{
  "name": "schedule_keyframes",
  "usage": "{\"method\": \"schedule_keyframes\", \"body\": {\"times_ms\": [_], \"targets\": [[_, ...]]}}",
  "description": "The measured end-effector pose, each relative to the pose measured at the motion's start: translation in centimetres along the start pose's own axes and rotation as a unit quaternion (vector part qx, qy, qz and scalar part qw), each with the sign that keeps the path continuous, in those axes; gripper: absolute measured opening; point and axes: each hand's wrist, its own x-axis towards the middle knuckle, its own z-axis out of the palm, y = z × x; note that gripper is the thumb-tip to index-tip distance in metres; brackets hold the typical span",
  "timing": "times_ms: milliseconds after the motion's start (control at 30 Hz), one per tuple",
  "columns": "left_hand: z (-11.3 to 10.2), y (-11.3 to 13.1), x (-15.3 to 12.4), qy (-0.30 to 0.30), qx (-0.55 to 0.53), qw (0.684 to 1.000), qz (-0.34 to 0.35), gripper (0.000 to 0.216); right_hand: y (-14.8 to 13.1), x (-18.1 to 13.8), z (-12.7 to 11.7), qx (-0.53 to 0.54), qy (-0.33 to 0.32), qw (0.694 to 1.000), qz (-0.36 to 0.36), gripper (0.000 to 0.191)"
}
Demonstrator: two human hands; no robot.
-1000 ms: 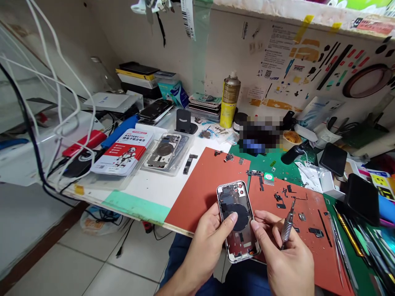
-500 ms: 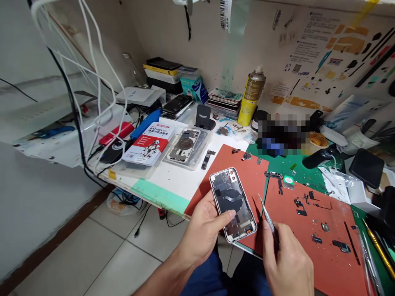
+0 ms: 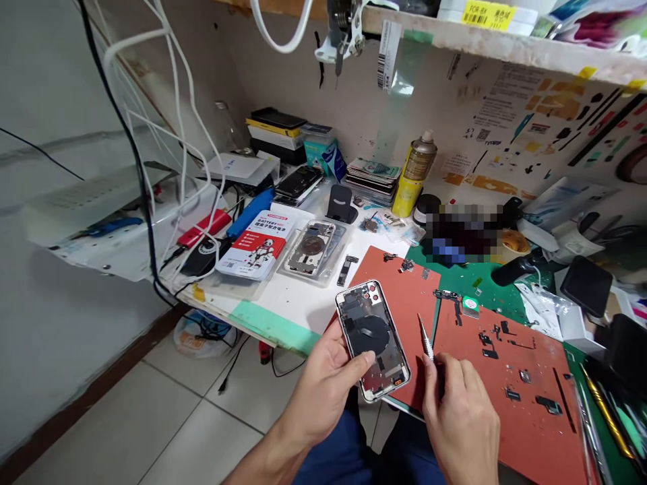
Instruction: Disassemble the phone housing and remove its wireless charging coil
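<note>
My left hand [image 3: 328,387] grips an opened phone housing [image 3: 394,340] by its left edge, with the thumb across the inside. The housing is tilted, showing a round dark pad, bare interior and camera holes at the top. My right hand [image 3: 459,407] is closed round a slim silver pointed tool [image 3: 427,342] with a ribbed grip. Its tip points up, apart from the housing, to the right of it. Both hands are above the near edge of an orange-red mat [image 3: 371,269]. Small phone parts [image 3: 489,350] lie on the second orange-red mat [image 3: 465,397] to the right.
A second phone housing [image 3: 309,248] rests in a clear tray beside a battery box [image 3: 257,246]. A yellow spray can [image 3: 413,176] stands at the back. White cables [image 3: 195,114] hang on the left. Long tools [image 3: 606,407] lie at right; a shelf [image 3: 480,50] overhangs the bench.
The view has tilted up, bringing the shelf into sight. The housing and the tool have moved slightly left relative to the mat; both hands keep their grips.
</note>
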Motion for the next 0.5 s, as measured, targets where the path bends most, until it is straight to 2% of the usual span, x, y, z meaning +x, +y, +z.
{"method": "schedule_keyframes", "body": {"times_ms": [67,100,133,200,233,267,333,367,400,433,467,500], "targets": [[0.2,0.2,-0.2,-0.001,0.008,1.000,-0.001,0.051,-0.8,0.2,-1.2,0.156,-0.019,0.987,0.036,0.034],[0.3,0.3,-0.3,-0.005,0.011,1.000,0.000,0.050,-1.2,0.3,-1.7,0.251,-0.059,0.964,0.068,0.034],[0.5,0.4,-0.4,-0.010,0.015,1.000,0.001,0.049,-1.7,0.4,-2.2,0.341,-0.116,0.927,0.108,0.035],[0.7,0.5,-0.6,-0.024,0.021,0.999,0.001,0.044,-2.6,0.7,-2.7,0.472,-0.236,0.827,0.194,0.042],[0.8,0.6,-0.7,-0.027,0.025,0.999,0.001,0.042,-3.0,0.8,-2.8,0.516,-0.274,0.779,0.229,0.046],[0.9,0.8,-0.8,-0.027,0.028,0.999,0.001,0.041,-3.3,0.9,-2.8,0.551,-0.295,0.738,0.255,0.049],[0.9,1.1,-1.0,-0.024,0.033,0.999,0.002,0.041,-3.8,0.9,-2.7,0.604,-0.306,0.679,0.282,0.054],[0.9,1.2,-1.2,-0.023,0.034,0.999,0.004,0.043,-4.0,0.8,-2.6,0.619,-0.300,0.666,0.288,0.057],[0.9,1.3,-1.3,-0.021,0.034,0.999,0.006,0.049,-4.2,0.6,-2.6,0.620,-0.285,0.670,0.293,0.059],[1.0,1.3,-1.4,-0.017,0.032,0.999,0.011,0.058,-4.6,0.4,-2.7,0.604,-0.260,0.692,0.296,0.059],[1.1,1.3,-1.6,-0.008,0.028,0.999,0.018,0.069,-5.0,0.0,-2.7,0.571,-0.221,0.733,0.296,0.057],[1.2,1.2,-1.7,0.008,0.023,0.999,0.028,0.079,-5.5,-0.5,-2.7,0.519,-0.165,0.788,0.287,0.051]]}}
